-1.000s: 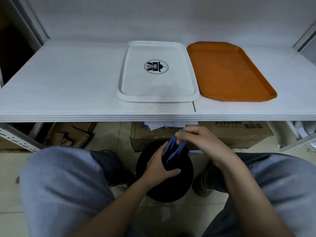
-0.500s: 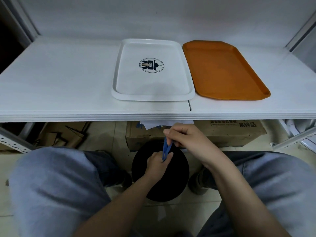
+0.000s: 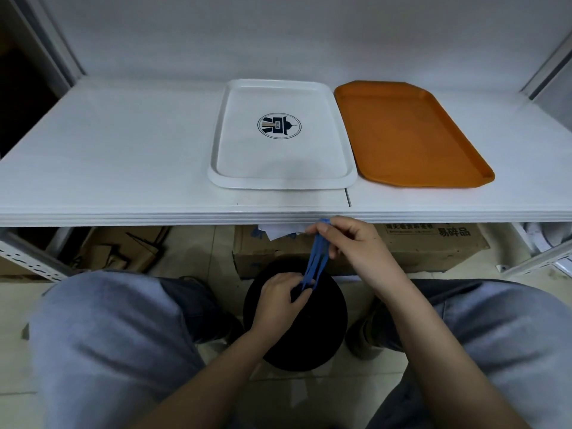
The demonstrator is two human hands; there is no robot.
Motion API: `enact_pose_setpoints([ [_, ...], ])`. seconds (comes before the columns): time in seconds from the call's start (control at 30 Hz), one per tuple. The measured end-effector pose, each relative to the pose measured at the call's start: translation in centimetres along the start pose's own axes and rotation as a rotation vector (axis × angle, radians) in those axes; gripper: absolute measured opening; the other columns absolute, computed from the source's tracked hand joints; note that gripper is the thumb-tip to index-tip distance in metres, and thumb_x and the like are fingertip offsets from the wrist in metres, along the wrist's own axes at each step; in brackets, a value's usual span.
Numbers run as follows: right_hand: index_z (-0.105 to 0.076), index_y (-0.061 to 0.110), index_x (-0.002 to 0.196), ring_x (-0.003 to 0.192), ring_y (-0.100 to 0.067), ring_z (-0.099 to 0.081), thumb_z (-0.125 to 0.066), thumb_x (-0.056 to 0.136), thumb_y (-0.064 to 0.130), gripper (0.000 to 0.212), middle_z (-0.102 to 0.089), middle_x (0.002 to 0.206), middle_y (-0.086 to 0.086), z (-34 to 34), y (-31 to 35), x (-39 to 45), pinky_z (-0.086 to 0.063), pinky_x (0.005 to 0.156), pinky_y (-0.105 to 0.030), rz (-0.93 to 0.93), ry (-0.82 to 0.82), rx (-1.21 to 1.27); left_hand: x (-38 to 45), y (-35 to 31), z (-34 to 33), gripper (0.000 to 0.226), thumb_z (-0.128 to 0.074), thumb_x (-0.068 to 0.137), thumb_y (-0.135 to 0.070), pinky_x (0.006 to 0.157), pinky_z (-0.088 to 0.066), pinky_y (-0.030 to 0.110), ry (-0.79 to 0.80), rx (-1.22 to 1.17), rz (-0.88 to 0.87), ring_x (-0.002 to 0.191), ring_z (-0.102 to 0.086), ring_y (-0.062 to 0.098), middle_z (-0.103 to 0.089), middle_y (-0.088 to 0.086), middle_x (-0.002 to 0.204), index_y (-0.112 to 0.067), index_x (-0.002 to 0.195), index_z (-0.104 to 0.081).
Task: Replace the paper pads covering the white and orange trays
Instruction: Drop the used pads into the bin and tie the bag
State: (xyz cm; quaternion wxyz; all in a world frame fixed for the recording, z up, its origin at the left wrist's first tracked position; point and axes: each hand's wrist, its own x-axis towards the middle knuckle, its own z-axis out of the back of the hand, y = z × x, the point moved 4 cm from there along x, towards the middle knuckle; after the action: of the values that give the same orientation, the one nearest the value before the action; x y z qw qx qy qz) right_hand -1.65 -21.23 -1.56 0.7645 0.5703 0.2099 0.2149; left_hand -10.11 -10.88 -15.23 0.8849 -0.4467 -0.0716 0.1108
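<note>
A white tray (image 3: 281, 178) with a round dark emblem lies on the white shelf (image 3: 123, 156), and an orange tray (image 3: 408, 134) lies touching its right side. Both trays are bare inside. Below the shelf edge, my right hand (image 3: 356, 246) pinches the top of a blue drawstring (image 3: 315, 261). My left hand (image 3: 278, 298) grips the drawstring's lower end at the mouth of a black bag (image 3: 294, 329) standing on the floor between my knees. White paper (image 3: 278, 230) pokes out from under the shelf edge.
A cardboard box (image 3: 433, 246) with printed characters sits on the floor under the shelf, behind the black bag. Flattened cardboard (image 3: 123, 249) lies at the lower left. Metal shelf uprights (image 3: 551, 63) rise at both sides. My grey-trousered knees (image 3: 108, 335) flank the bag.
My right hand has drawn the blue string upward toward the shelf edge, stretching it taut. My left hand has slid lower, keeping hold at the bag's mouth.
</note>
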Motion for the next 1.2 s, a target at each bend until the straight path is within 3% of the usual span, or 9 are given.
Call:
enact_pose_setpoints([
  [0.17, -0.073, 0.011, 0.095, 0.057, -0.005, -0.050, -0.053, 0.096, 0.017, 0.021, -0.066, 0.069, 0.019, 0.0, -0.3, 0.2, -0.042, 0.059, -0.012, 0.029, -0.077, 0.023, -1.0, 0.2, 1.2, 0.017, -0.066, 0.087, -0.020, 0.083, -0.046, 0.024, -0.165, 0.037, 0.004, 0.094, -0.057, 0.006, -0.071, -0.012, 0.098, -0.023, 0.102, -0.073],
  [0.3, -0.073, 0.011, 0.096, 0.058, -0.005, -0.055, -0.052, 0.097, 0.018, 0.022, -0.067, 0.069, 0.020, 0.7, -0.5, 0.2, -0.045, 0.059, -0.013, 0.027, -0.069, 0.028, -0.8, 0.1, 1.0, 0.013, -0.066, 0.088, -0.021, 0.079, -0.046, 0.019, -0.070, -0.122, 0.097, 0.089, -0.058, 0.002, -0.070, -0.013, 0.092, -0.025, 0.097, -0.074],
  [0.4, -0.072, 0.013, 0.087, 0.058, -0.007, -0.060, -0.058, 0.093, 0.023, 0.019, -0.066, 0.068, 0.011, 1.7, -0.8, 0.3, -0.055, 0.069, -0.029, 0.042, -0.084, -0.121, -0.4, 0.6, 1.1, 0.014, -0.063, 0.090, -0.018, 0.078, -0.046, 0.010, -0.029, -0.264, 0.192, 0.086, -0.062, -0.003, -0.069, -0.015, 0.090, -0.025, 0.096, -0.073],
  [0.5, -0.058, 0.019, 0.083, 0.057, -0.013, -0.066, -0.068, 0.085, 0.028, 0.013, -0.068, 0.080, 0.002, 2.4, -1.1, 0.3, -0.057, 0.071, -0.044, 0.047, -0.177, -0.184, -0.2, 0.9, 1.3, 0.014, -0.061, 0.091, -0.014, 0.076, -0.045, 0.008, -0.028, -0.349, 0.221, 0.084, -0.063, -0.003, -0.069, -0.014, 0.089, -0.020, 0.095, -0.073],
  [0.63, -0.042, 0.024, 0.108, 0.076, -0.009, -0.067, -0.075, 0.079, 0.022, 0.043, -0.070, 0.092, 0.005, 1.7, -2.3, -0.3, -0.054, 0.072, -0.026, 0.032, -0.228, -0.089, -0.3, 1.1, 1.4, 0.016, -0.059, 0.092, -0.010, 0.081, -0.046, 0.011, -0.046, -0.444, 0.257, 0.090, -0.063, 0.001, -0.068, -0.011, 0.091, -0.020, 0.090, -0.071],
  [0.7, -0.041, 0.022, 0.122, 0.093, -0.007, -0.062, -0.077, 0.077, 0.021, 0.057, -0.066, 0.103, 0.006, 1.1, -4.4, -0.3, -0.048, 0.078, -0.019, -0.076, -0.168, -0.029, -0.3, 1.2, 1.5, 0.017, -0.059, 0.092, -0.009, 0.081, -0.046, 0.011, -0.044, -0.464, 0.251, 0.089, -0.063, -0.002, -0.068, -0.011, 0.091, -0.021, 0.090, -0.071],
  [0.83, -0.050, 0.015, 0.130, 0.108, -0.014, -0.054, -0.075, 0.079, 0.026, 0.057, -0.056, 0.121, -0.001, -1.4, -10.2, -0.6, -0.042, 0.085, -0.019, -0.339, 0.037, -0.119, -0.2, 1.3, 1.7, 0.016, -0.059, 0.092, -0.008, 0.077, -0.046, 0.009, -0.043, -0.460, 0.234, 0.088, -0.063, -0.001, -0.069, -0.009, 0.091, -0.018, 0.094, -0.071],
  [1.0, -0.069, 0.017, 0.106, 0.099, -0.005, -0.054, -0.059, 0.093, 0.021, 0.017, -0.060, 0.111, -0.002, -4.2, -11.7, -1.0, -0.037, 0.076, 0.001, -0.174, 0.014, -0.234, -0.3, 1.3, 1.8, 0.015, -0.060, 0.091, -0.010, 0.080, -0.047, 0.013, -0.065, -0.418, 0.206, 0.094, -0.064, 0.010, -0.070, 0.001, 0.097, -0.017, 0.096, -0.072],
  [1.2, -0.069, 0.019, 0.094, 0.073, 0.001, -0.057, -0.054, 0.096, 0.021, 0.015, -0.062, 0.090, 0.003, -3.3, -11.2, -1.2, -0.042, 0.068, -0.011, -0.135, -0.138, -0.131, -0.1, 0.7, 2.4, 0.018, -0.054, 0.095, -0.011, 0.076, -0.042, 0.003, -0.075, -0.385, 0.185, 0.086, -0.061, -0.011, -0.069, -0.007, 0.092, -0.014, 0.095, -0.072],
])
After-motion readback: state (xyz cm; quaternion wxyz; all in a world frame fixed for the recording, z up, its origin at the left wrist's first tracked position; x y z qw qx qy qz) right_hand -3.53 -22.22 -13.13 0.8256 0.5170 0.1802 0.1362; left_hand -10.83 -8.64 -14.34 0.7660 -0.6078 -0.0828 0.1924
